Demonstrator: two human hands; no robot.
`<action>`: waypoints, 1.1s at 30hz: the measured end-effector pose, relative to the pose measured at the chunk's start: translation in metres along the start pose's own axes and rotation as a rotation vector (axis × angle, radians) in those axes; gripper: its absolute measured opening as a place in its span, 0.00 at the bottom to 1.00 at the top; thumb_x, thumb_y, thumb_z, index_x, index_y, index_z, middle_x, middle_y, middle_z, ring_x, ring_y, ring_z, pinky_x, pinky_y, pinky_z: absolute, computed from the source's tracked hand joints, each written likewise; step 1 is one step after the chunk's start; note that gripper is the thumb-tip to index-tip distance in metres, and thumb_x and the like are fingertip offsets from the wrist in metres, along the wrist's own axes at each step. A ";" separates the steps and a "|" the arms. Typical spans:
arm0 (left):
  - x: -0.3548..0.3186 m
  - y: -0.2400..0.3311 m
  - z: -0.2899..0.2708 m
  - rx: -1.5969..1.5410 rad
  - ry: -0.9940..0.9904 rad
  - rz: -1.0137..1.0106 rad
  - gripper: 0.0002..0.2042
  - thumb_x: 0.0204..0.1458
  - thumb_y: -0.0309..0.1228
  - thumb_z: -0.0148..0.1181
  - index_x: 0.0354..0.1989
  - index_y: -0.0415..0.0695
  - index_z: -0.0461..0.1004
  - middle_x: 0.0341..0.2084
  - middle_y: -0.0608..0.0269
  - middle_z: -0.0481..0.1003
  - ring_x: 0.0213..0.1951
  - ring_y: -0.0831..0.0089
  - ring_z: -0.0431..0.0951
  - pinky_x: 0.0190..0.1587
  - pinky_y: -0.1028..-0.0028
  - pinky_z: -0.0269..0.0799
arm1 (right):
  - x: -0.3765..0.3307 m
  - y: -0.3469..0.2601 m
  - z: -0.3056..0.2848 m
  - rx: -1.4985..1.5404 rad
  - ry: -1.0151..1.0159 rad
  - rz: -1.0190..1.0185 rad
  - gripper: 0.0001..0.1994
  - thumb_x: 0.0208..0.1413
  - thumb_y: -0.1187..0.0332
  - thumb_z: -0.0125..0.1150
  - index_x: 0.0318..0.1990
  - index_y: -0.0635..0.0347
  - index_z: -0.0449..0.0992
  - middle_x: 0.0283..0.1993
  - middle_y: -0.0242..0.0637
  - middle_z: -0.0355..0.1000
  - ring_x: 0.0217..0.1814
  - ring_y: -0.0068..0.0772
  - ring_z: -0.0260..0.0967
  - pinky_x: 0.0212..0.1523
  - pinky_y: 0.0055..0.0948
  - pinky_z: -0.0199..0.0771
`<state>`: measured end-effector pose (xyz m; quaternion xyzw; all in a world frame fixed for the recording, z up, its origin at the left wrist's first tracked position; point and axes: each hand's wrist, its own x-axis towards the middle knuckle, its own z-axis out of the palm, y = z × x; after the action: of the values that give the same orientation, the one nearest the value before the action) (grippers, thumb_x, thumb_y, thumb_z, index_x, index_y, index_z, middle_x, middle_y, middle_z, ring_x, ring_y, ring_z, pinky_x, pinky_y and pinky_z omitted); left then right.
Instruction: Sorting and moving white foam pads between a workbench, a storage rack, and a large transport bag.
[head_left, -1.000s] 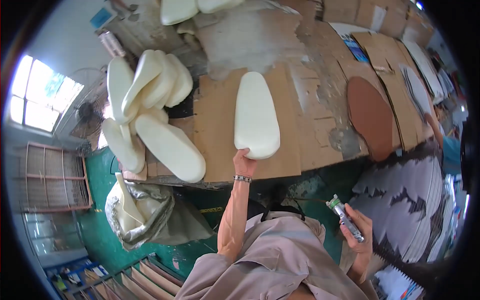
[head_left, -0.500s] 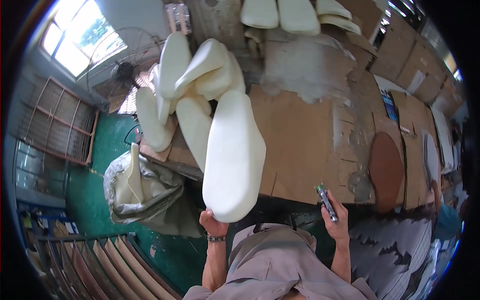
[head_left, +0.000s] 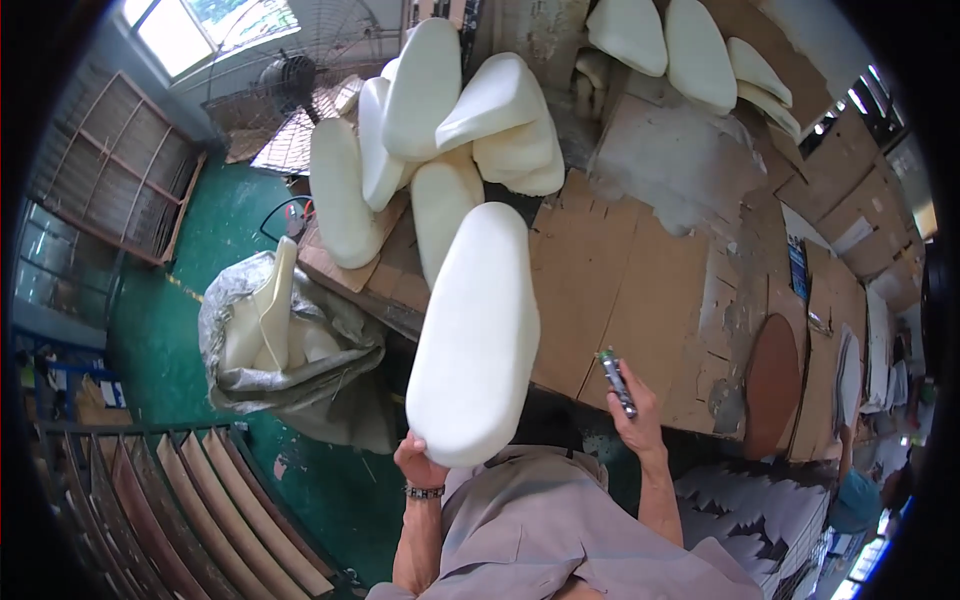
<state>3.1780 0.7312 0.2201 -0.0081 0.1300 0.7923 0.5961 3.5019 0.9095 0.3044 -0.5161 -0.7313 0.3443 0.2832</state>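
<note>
My left hand (head_left: 420,464) is closed on the lower end of a long white foam pad (head_left: 475,335), its thumb on the upper face. The pad has a rounded, shoe-sole-like outline and covers the near left part of the cardboard-topped table (head_left: 650,310). To the right, my right hand (head_left: 638,408) is wrapped round a slim, dark tool with a green tip (head_left: 617,384); its exact kind is unclear. The tip points up and left, apart from the pad. More white foam pads (head_left: 422,90) lie heaped at the table's far left.
Several pads (head_left: 700,55) lie at the back. A brown oval board (head_left: 772,385) stands on the right, with a person (head_left: 858,500) beyond. An open sack (head_left: 300,345) of foam pieces is on the floor left of the table. A rack of curved panels (head_left: 190,510) stands near left; a fan (head_left: 288,82) behind.
The whole view has turned, swinging the table and foam heap. My right hand has come a little left and up with the tool. My left hand keeps its hold on the foam pad.
</note>
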 end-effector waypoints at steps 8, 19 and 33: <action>-0.025 0.055 0.036 0.356 0.130 0.131 0.43 0.33 0.34 0.55 0.65 0.28 0.59 0.59 0.40 0.69 0.58 0.47 0.73 0.63 0.55 0.69 | 0.079 0.021 0.057 -0.070 -0.080 0.000 0.29 0.54 0.72 0.62 0.64 0.66 0.66 0.44 0.58 0.73 0.44 0.59 0.73 0.45 0.44 0.74; -0.094 0.016 0.065 0.388 0.274 0.538 0.38 0.38 0.34 0.54 0.63 0.27 0.63 0.57 0.41 0.72 0.57 0.51 0.74 0.62 0.59 0.68 | 0.307 0.128 0.066 -0.450 0.300 -0.041 0.20 0.58 0.67 0.61 0.55 0.67 0.70 0.45 0.58 0.76 0.45 0.59 0.75 0.44 0.50 0.75; -0.107 -0.022 0.062 0.126 0.327 0.748 0.36 0.43 0.34 0.52 0.65 0.30 0.62 0.62 0.44 0.68 0.61 0.51 0.71 0.66 0.56 0.64 | 0.271 0.326 0.072 -1.227 0.099 0.518 0.39 0.68 0.39 0.32 0.74 0.62 0.49 0.77 0.48 0.45 0.74 0.61 0.48 0.67 0.60 0.55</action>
<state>3.2389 0.6491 0.2933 -0.0494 0.2651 0.9331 0.2378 3.5462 1.2268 0.0173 -0.7578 -0.6332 -0.1015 -0.1205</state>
